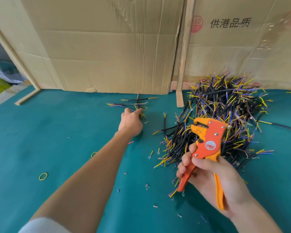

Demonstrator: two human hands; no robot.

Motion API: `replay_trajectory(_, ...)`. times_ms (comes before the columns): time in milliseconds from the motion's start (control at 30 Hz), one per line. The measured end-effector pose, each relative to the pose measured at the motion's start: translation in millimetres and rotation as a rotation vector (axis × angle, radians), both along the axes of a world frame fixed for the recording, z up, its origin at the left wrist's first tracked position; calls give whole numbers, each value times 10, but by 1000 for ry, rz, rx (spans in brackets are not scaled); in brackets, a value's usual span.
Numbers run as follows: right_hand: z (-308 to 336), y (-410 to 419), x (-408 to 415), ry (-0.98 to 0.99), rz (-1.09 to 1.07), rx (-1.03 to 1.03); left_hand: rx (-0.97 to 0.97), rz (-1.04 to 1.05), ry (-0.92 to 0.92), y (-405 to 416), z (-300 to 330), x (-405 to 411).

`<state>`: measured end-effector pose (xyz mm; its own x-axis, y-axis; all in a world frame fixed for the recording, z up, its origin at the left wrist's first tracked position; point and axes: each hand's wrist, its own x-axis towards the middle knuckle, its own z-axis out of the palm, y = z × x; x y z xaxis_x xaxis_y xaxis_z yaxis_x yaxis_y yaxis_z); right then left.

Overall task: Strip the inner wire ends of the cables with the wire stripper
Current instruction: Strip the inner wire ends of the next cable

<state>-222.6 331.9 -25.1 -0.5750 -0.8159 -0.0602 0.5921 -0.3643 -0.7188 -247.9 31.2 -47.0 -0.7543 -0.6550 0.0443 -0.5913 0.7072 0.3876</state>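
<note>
My right hand (pixel 207 175) grips the handles of an orange wire stripper (pixel 207 140), jaws pointing up and left, above the near edge of a big pile of short black cables (pixel 225 115) with yellow, blue and purple inner wires. My left hand (pixel 130 121) is stretched far forward over the green table. Its fingertips touch a small group of cables (pixel 133 104) lying near the cardboard wall. Whether its fingers pinch a cable I cannot tell. A single black cable (pixel 165 122) lies between the small group and the pile.
Cardboard sheets (pixel 107 47) and a wooden slat (pixel 183 56) stand along the table's back edge. Yellow rubber bands (pixel 43 176), ring terminals (pixel 149 156) and insulation scraps lie scattered on the green mat (pixel 40 132). The table's left edge drops off at far left.
</note>
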Motion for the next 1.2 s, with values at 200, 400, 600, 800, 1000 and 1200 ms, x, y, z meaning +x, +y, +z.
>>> replay_trajectory(200,-25,-76,118,41,98,92,-81,-20,39,-271,78,-102)
replay_trajectory(400,-16,-80,132,65,118,115,-259,-59,101,-377,70,31)
replay_trajectory(600,-9,-78,109,56,107,125,-68,-123,387,-163,549,153)
replay_trajectory(800,17,-41,63,32,83,67,855,-151,815,606,751,594)
replay_trajectory(1000,26,20,-8,48,106,73,1344,-27,921,1285,256,853)
replay_trajectory(1200,16,20,-32,74,98,112,1499,-69,942,1536,13,810)
